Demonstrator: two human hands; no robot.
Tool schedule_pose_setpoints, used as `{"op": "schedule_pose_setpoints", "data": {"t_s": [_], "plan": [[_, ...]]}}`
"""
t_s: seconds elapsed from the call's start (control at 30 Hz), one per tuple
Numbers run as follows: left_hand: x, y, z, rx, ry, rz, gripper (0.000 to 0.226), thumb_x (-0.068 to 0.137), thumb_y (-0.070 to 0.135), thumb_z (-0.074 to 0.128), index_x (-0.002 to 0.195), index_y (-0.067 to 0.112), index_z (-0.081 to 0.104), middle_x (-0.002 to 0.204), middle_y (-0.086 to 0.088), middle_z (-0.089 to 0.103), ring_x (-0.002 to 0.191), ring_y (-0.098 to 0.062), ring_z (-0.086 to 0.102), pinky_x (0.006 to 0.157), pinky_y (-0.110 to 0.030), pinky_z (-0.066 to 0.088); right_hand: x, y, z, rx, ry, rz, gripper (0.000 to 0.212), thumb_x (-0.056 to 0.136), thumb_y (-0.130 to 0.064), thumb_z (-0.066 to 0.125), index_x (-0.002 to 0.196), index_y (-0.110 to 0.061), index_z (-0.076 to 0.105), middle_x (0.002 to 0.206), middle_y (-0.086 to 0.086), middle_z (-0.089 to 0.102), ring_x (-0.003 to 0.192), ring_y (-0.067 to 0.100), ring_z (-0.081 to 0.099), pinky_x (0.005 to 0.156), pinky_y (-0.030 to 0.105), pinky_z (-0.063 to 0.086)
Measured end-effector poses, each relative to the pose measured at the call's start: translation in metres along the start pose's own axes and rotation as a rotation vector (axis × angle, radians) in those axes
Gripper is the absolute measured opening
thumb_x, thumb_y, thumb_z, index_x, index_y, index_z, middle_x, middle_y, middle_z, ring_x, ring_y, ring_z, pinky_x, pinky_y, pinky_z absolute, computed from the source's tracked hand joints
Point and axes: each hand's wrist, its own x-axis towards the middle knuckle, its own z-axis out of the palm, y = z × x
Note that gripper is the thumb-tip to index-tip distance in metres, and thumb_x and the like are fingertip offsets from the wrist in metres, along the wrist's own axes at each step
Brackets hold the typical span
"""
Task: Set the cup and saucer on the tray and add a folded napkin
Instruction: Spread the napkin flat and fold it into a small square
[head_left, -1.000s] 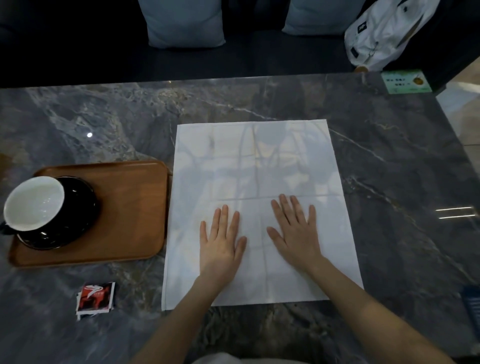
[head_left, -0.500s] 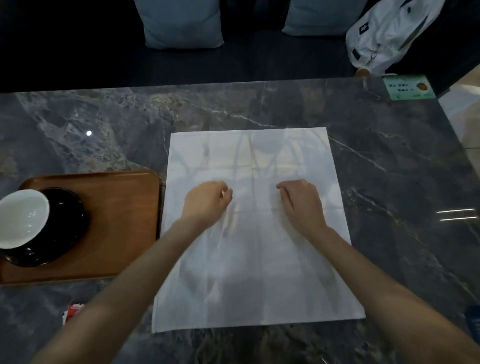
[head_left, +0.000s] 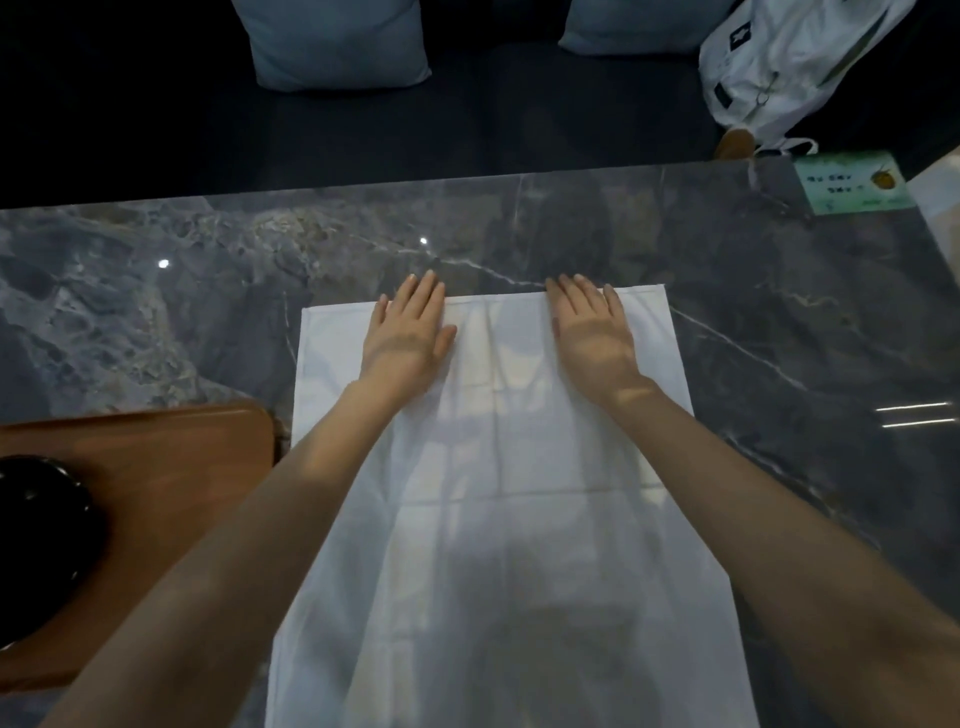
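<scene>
A white cloth napkin (head_left: 498, 519) lies spread flat on the grey marble table (head_left: 156, 322). My left hand (head_left: 408, 332) rests palm down on its far edge, left of centre, fingers together and reaching just past the hem. My right hand (head_left: 592, 332) lies flat on the same far edge, right of centre. Neither hand holds anything. The wooden tray (head_left: 171, 467) sits at the left, and the black saucer (head_left: 41, 540) on it is cut off by the frame's edge. The cup is out of view.
Two grey cushions (head_left: 332, 41) lie on a dark bench beyond the table's far edge. A white bag (head_left: 795, 57) rests there at the right. A green card (head_left: 852, 182) lies on the table's far right corner.
Both hands slid from the napkin's near half up its middle to its far edge, curled midway and now flat. The view shifted forward, so the cup left the frame.
</scene>
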Motion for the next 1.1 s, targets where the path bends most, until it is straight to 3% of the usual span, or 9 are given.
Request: {"op": "schedule_pose_setpoints", "data": {"t_s": [0.13,0.23,0.3,0.5,0.67,0.77,0.9,1.1], "plan": [[0.004,-0.005,0.002,-0.057,0.036,0.004,0.054,0.095,0.034,0.038,0.142,0.01,0.025,0.154,-0.007,0.02,0.142,-0.023,0.015,0.115,-0.038,0.013,0.002,0.003,0.005,0.04,0.078,0.009,0.044,0.094,-0.007,0.039,0.138,-0.007,0.037,0.139,0.015,0.045,0.13,0.031,0.039,0.116,0.042,0.014],[0.009,-0.006,-0.008,-0.029,0.119,0.038,0.042,0.09,0.029,0.052,0.126,0.009,0.047,0.132,-0.015,0.046,0.122,-0.032,0.04,0.1,-0.039,0.032,0.007,0.007,-0.004,0.083,0.047,0.011,0.04,0.094,-0.011,0.04,0.134,-0.008,0.043,0.131,0.015,0.05,0.122,0.032,0.042,0.11,0.039,0.024],[0.013,-0.005,-0.016,-0.01,0.101,0.003,0.032,0.089,0.027,0.053,0.116,0.01,0.052,0.121,-0.014,0.051,0.113,-0.032,0.044,0.093,-0.04,0.034,0.012,0.009,-0.013,0.092,-0.012,0.013,0.037,0.093,-0.014,0.042,0.13,-0.01,0.046,0.125,0.014,0.052,0.117,0.032,0.042,0.1,0.038,0.029],[0.015,0.001,-0.028,-0.003,0.011,-0.063,0.024,0.086,0.026,0.055,0.105,0.012,0.058,0.114,-0.013,0.054,0.112,-0.031,0.042,0.095,-0.039,0.031,0.011,0.007,-0.032,0.092,-0.153,0.029,0.025,0.086,-0.012,0.047,0.11,-0.011,0.054,0.115,0.013,0.055,0.11,0.031,0.044,0.089,0.036,0.033],[-0.004,-0.001,-0.032,0.054,0.048,-0.005,0.015,0.083,0.015,0.057,0.095,0.012,0.063,0.101,-0.012,0.064,0.102,-0.03,0.053,0.099,-0.035,0.029,-0.003,0.006,-0.041,-0.037,-0.21,0.015,0.028,0.084,-0.022,0.053,0.11,-0.011,0.058,0.12,0.012,0.055,0.118,0.029,0.042,0.099,0.038,0.028],[-0.025,-0.003,-0.034,0.068,0.154,0.053,0.017,0.078,0.004,0.056,0.09,0.01,0.067,0.094,-0.015,0.068,0.096,-0.034,0.058,0.091,-0.038,0.035,-0.017,0.008,-0.049,-0.087,-0.192,-0.003,0.028,0.082,-0.025,0.053,0.106,-0.012,0.059,0.119,0.011,0.058,0.117,0.028,0.044,0.1,0.039,0.029],[-0.055,-0.009,-0.044,0.067,0.244,0.162,0.017,0.073,-0.001,0.064,0.085,0.006,0.072,0.08,-0.019,0.065,0.082,-0.04,0.059,0.074,-0.043,0.044,-0.046,0.012,-0.061,0.032,0.007,-0.015,0.016,0.079,-0.019,0.055,0.088,-0.007,0.06,0.099,0.014,0.067,0.101,0.032,0.053,0.094,0.035,0.026],[-0.11,-0.005,-0.046,0.016,0.338,0.243,0.016,0.07,0.004,0.06,0.076,0.007,0.075,0.061,-0.016,0.057,0.06,-0.035,0.056,0.05,-0.036,0.046,-0.088,0.009,-0.075,-0.09,-0.036,-0.074,0.013,0.084,-0.016,0.052,0.094,-0.011,0.058,0.097,0.014,0.069,0.098,0.033,0.056,0.094,0.041,0.03]]}}
